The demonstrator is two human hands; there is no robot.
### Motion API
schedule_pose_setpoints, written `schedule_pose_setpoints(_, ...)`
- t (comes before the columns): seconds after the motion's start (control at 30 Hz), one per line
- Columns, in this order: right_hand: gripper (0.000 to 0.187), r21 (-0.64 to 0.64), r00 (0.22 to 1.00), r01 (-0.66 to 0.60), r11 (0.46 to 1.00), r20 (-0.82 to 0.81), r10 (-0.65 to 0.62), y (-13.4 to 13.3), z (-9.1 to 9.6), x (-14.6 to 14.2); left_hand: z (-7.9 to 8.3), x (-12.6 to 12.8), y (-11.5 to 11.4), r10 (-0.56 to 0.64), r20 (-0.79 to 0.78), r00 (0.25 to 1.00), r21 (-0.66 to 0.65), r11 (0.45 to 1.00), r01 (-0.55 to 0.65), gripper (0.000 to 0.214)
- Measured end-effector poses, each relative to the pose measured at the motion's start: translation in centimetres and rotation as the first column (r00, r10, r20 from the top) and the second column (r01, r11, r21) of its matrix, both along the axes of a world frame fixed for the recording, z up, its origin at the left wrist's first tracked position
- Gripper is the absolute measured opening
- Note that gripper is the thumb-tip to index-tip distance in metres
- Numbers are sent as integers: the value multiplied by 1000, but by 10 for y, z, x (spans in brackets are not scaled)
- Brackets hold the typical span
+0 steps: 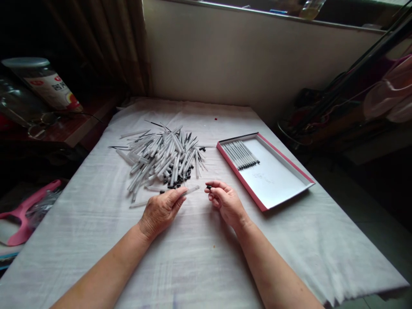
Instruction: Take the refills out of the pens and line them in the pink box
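My left hand (165, 210) is closed around a clear pen barrel (193, 189), its free end pointing right. Facing that end, my right hand (225, 201) pinches a small black plug (209, 187) between thumb and fingers. A short gap separates the plug from the barrel. Beyond my left hand spreads a loose heap of translucent pen barrels (161, 154), with thin dark refills and black plugs (170, 180) among them. To the right lies a shallow red-edged box lid (249, 189), holding a row of pens (240, 154) with black ends along its far left side.
A pale cloth covers the table (180, 266). A wall (209, 56) rises behind it. On the left are a lidded jar (48, 83) on a dark wooden surface and a pink-handled object (28, 210). A tiny red piece (216, 119) sits near the table's far edge.
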State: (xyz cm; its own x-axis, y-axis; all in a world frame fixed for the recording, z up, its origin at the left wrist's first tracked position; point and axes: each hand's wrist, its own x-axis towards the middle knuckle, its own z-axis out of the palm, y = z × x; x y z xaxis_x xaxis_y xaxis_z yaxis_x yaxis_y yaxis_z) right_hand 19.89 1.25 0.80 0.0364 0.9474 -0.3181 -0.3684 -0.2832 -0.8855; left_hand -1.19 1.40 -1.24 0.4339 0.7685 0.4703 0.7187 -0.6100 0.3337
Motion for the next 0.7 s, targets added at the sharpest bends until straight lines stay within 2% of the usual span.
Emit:
schedule_pose_setpoints(0.1,24,19,1000,-24,1000,-7,24,-1,0,-3,2,1,-1,-5,-18,1000,-8,1000,4,32)
schedule_pose_setpoints(0.43,25,137,981,-144,980,150,124,-1,-3,-4,4,3,-2,-31,-54,998,-58,998,28,31)
schedule_pose_setpoints(0.6,20,170,965,-178,969,222,139,-1,-5,-3,6,3,-2,-43,-74,996,-62,997,39,31)
schedule_pose_setpoints(0.7,18,238,940,-205,949,317,124,-3,-9,-1,8,3,-2,-53,-92,994,-65,997,47,31)
